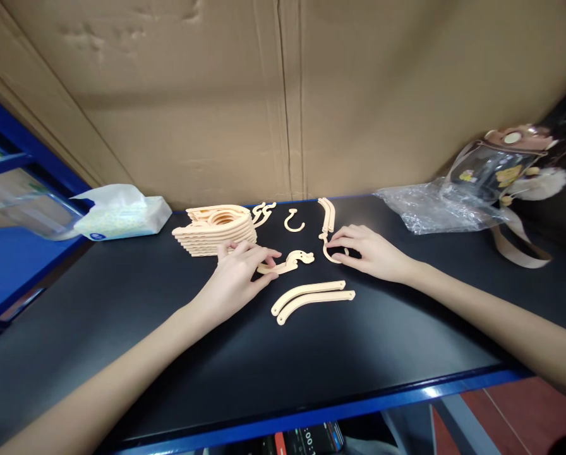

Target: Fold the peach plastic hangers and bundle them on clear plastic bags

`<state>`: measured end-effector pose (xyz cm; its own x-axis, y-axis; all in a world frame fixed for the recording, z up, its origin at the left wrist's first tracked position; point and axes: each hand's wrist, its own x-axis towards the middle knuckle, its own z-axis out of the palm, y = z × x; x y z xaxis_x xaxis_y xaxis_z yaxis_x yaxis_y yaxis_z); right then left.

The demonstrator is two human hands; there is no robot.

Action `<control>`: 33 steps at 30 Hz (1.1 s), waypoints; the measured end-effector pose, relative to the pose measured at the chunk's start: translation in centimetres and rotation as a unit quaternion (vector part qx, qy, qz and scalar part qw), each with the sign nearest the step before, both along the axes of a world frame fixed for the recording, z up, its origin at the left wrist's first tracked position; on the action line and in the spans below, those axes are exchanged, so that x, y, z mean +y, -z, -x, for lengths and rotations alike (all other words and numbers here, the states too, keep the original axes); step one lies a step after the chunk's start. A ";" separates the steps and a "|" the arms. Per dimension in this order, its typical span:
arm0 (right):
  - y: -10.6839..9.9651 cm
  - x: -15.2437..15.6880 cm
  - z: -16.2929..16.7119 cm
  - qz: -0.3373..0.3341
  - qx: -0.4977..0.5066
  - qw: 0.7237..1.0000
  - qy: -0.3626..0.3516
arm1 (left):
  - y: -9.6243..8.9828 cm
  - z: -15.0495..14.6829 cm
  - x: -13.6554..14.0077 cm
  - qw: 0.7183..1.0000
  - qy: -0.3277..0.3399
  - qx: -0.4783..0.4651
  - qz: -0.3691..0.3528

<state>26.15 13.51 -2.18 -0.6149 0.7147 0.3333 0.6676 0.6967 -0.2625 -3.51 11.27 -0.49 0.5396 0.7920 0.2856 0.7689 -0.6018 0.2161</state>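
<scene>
My left hand [238, 268] has its thumb and fingers closed on a cream plastic hanger piece [292, 260], whose wavy end points right. My right hand [373, 251] pinches a cream hanger hook [329, 255] lying on the black table. Two curved hanger arms [311, 292] lie side by side in front of the hands. Farther back, another hook [294, 222] lies alone, and a pair of short curved arms [328, 215] rests beyond my right fingertips. Just behind my left hand stands a stack of cream hanger parts [214, 234], with a few small wavy pieces [263, 213] beside it.
A tissue pack [122, 215] sits at the left by a blue rack [50, 151]. Clear plastic wrap [420, 205] and a transparent bag [489, 167] lie at the right. Cardboard [207, 114] backs the black table [207, 373]. Below its blue edge, a phone [311, 439] shows.
</scene>
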 end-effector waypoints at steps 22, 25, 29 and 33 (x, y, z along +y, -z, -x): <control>1.1 -1.1 -0.4 0.018 0.039 0.999 0.009 | 2.4 -0.3 -1.2 0.994 0.020 -0.026 0.104; 1.0 -1.2 -0.3 0.020 0.035 0.999 0.013 | 2.4 -0.2 -1.3 0.994 0.024 -0.025 0.101; 0.9 -1.4 -0.2 0.026 0.026 0.999 0.015 | 2.5 -0.1 -1.2 0.995 0.023 -0.022 0.098; 0.7 -1.4 -0.2 0.037 0.024 0.999 0.015 | 2.6 -0.1 -1.2 0.995 0.027 -0.024 0.095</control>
